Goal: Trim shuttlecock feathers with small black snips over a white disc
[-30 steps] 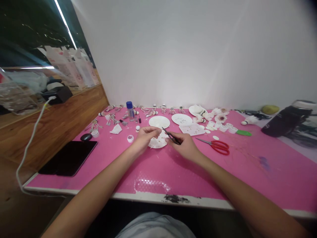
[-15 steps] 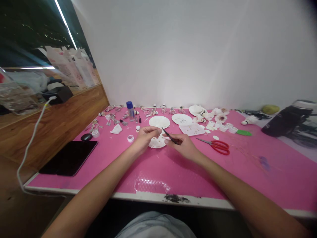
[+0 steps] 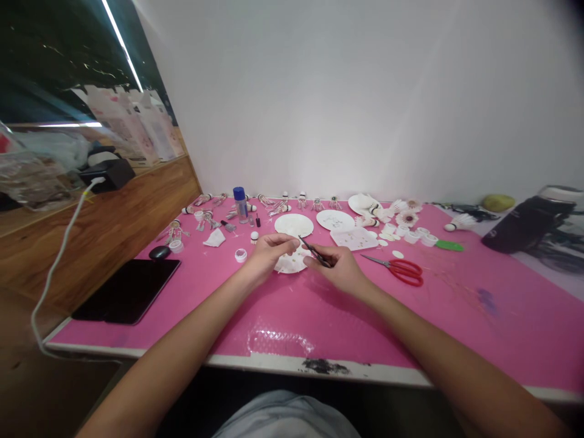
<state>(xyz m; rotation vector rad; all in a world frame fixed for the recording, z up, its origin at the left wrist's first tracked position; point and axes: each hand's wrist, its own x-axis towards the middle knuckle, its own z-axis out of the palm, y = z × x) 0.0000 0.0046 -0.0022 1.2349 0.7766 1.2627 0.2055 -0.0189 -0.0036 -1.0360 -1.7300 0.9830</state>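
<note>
My right hand [image 3: 336, 267] is closed around slim black tweezers [image 3: 314, 250], their pointed tips angled up and left. Those tips come close to the fingertips of my left hand [image 3: 272, 250], which is closed in a pinch. Whatever sits in that pinch is too small or hidden to make out. Below both hands lies a white plate [image 3: 288, 266] with small bits scattered on it, partly covered by my fingers. Just behind it is another white plate [image 3: 294, 225]. A shuttlecock [image 3: 254, 238] stands upright a little beyond my left hand.
Red-handled scissors [image 3: 401, 271] lie right of my right hand. A white tray [image 3: 353, 238] holds small pieces. A blue-capped bottle [image 3: 239, 205] and several shuttlecocks line the back. At left are a black tablet [image 3: 128, 291] and an open small jar [image 3: 241, 255].
Both hands stay in nearly the same place. The tweezers have shifted very slightly in my right hand; the view has barely moved.
</note>
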